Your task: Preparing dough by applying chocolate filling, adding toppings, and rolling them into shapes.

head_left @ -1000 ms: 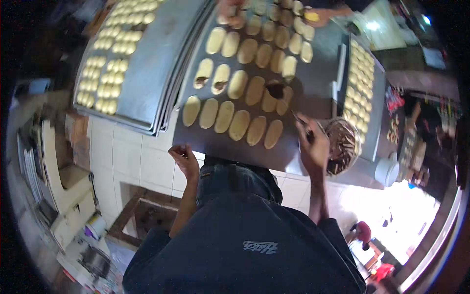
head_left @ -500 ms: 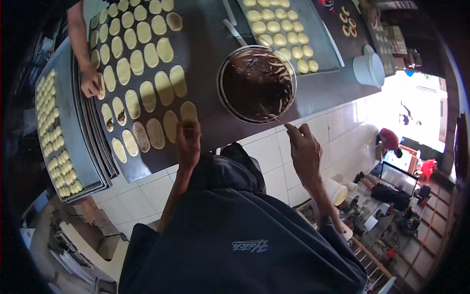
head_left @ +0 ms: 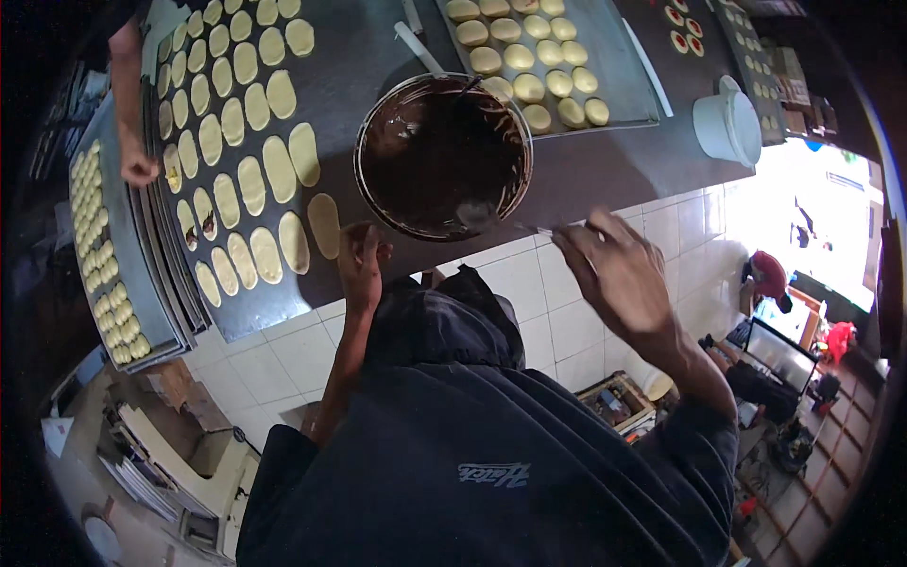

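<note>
My left hand (head_left: 362, 255) is at the table's near edge, just right of an oval dough piece (head_left: 323, 225); its fingers are curled, their contents unclear. My right hand (head_left: 614, 269) pinches a thin spoon handle (head_left: 534, 228) beside a large round bowl of chocolate spread (head_left: 435, 151). The spoon's head sits at the bowl's near right inside. Rows of flattened dough ovals (head_left: 279, 170) cover the left of the dark table (head_left: 605, 161); two at the near left carry dark filling. A co-worker's hand (head_left: 140, 168) hovers at the left edge by an oval with yellow filling.
Trays of round dough balls flank the ovals at left (head_left: 123, 321) and back right (head_left: 557, 57). A white bucket (head_left: 723, 128) stands at the table's right, near pastries with red centres (head_left: 685, 28). On the tiled floor below, a person in red (head_left: 767, 274) is at lower right.
The view has swung since a second ago. My right hand has moved rightward and turned over the spoon handle. My left hand has shifted slightly off the end oval. The co-worker's hand has drawn left.
</note>
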Tool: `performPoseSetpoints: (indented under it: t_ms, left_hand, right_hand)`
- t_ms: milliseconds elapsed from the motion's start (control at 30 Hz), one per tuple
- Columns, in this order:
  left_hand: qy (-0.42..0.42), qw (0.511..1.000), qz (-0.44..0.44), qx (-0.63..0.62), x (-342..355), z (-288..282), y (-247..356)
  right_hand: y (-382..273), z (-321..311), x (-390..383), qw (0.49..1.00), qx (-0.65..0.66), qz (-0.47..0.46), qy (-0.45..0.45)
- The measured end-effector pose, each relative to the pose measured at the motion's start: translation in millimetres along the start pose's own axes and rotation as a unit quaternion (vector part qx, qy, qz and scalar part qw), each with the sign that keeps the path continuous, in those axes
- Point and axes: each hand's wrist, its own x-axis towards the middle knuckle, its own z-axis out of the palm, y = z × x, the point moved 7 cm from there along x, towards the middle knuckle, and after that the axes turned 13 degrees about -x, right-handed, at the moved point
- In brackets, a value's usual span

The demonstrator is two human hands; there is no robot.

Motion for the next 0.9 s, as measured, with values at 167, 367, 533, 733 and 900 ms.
performPoseSetpoints:
  t_ms: [167,367,533,733,900]
  left_hand:
    - [0.010,0.999,0.011,0.048,-11.8,9.7,8.8]
    - [0.047,0.996,0.055,0.057,-15.9,-3.8,12.8]
    - [0.092,0.992,0.075,0.046,-18.8,-24.6,17.5]
    - [0.096,0.991,0.082,0.050,-14.5,-42.7,25.1]
    - [0.056,0.994,0.079,0.058,-0.4,-52.5,35.2]
  right_hand:
    - [2.8,11.3,61.4,0.993,-0.057,-0.103,-0.027]
    - [-7.9,56.4,98.6,0.909,-0.201,-0.200,-0.304]
    - [-27.4,60.3,105.3,0.916,-0.137,-0.255,-0.278]
    - [-41.2,49.6,83.7,0.965,0.030,-0.151,-0.214]
    - [-26.4,40.7,33.0,0.974,0.159,0.066,-0.150]
